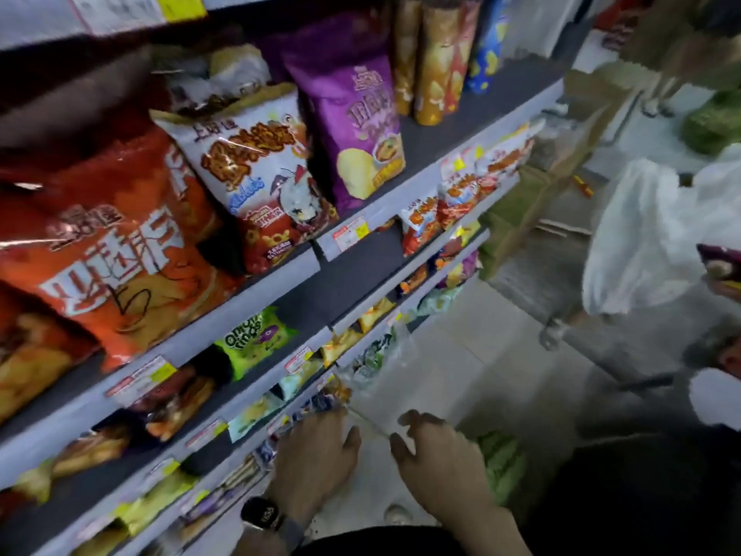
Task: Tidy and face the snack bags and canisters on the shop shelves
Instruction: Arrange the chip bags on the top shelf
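Snack bags fill the grey shelves [473, 126]. A big orange bag [116, 250], a white and red bag [256, 174] and a purple chip bag [353, 114] stand on the upper shelf, beside tall canisters [437, 58]. Low down, a clear plastic bag [381, 375] hangs off a shelf edge. My left hand [316, 455], with a watch on its wrist, reaches onto small blue packets [312, 407] there; its fingertips are hidden. My right hand [437, 463] curls its fingers at the clear bag's lower edge.
Price tags [351, 232] line the shelf fronts. A green onion-ring bag [252, 339] sits one shelf down. Cardboard boxes [521, 202] and a trolley [561, 315] crowd the aisle. A person in white [641, 234] stands at right. A green pack [501, 463] lies on the floor.
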Available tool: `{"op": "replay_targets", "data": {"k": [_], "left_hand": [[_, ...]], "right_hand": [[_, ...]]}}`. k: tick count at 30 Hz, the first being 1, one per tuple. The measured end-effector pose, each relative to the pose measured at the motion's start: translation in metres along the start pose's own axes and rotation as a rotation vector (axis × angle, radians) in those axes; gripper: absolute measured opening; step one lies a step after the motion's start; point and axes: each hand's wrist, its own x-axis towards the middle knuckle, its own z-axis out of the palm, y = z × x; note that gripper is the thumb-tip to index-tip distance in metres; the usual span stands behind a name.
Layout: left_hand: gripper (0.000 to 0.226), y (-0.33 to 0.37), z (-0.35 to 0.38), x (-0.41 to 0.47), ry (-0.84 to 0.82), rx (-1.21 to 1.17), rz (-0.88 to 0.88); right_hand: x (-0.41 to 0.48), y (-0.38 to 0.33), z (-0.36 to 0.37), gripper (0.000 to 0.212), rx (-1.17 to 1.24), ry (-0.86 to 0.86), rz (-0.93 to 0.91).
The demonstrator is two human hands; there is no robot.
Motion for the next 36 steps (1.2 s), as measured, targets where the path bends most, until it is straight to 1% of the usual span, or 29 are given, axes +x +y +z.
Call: {"op": "replay_targets", "data": {"k": [3, 6, 10, 12, 15, 18, 21, 25, 29, 32, 36], "left_hand": [[0.036, 0.010, -0.011, -0.018, 0.118, -0.074, -0.095], [0.026, 0.018, -0.032, -0.041, 0.236, -0.094, -0.223], [0.036, 0.015, -0.068, -0.073, 0.393, -0.068, -0.330], [0.032, 0.007, -0.088, -0.092, 0.501, -0.050, -0.368], [0.027, -0.006, -0.120, -0.121, 0.650, -0.041, -0.399], [0.037, -0.019, -0.152, -0.150, 0.749, -0.017, -0.425], [0.040, -0.027, -0.188, -0.182, 0.820, 0.095, -0.474], [0.048, -0.031, -0.242, -0.232, 0.943, 0.184, -0.451], [0.052, -0.035, -0.300, -0.277, 1.123, 0.255, -0.426], [0.054, -0.036, -0.340, -0.312, 1.266, 0.288, -0.399], [0.056, -0.041, -0.386, -0.361, 1.420, 0.370, -0.361]], "right_hand": [[0.015, -0.006, -0.029, 0.030, -0.114, 0.028, -0.176], [0.023, -0.025, -0.052, 0.030, -0.200, 0.028, -0.368], [0.024, -0.072, -0.078, 0.035, -0.276, 0.078, -0.646], [0.020, -0.100, -0.092, 0.039, -0.310, 0.137, -0.769], [0.010, -0.141, -0.116, 0.041, -0.301, 0.203, -0.923], [-0.006, -0.178, -0.142, 0.046, -0.294, 0.241, -1.041], [-0.025, -0.214, -0.169, 0.041, -0.293, 0.371, -1.156], [-0.058, -0.259, -0.207, 0.043, -0.246, 0.534, -1.239], [-0.091, -0.305, -0.245, 0.039, -0.161, 0.757, -1.324], [-0.120, -0.339, -0.272, 0.034, -0.108, 0.883, -1.404], [-0.152, -0.378, -0.300, 0.035, -0.014, 1.053, -1.491]]}}
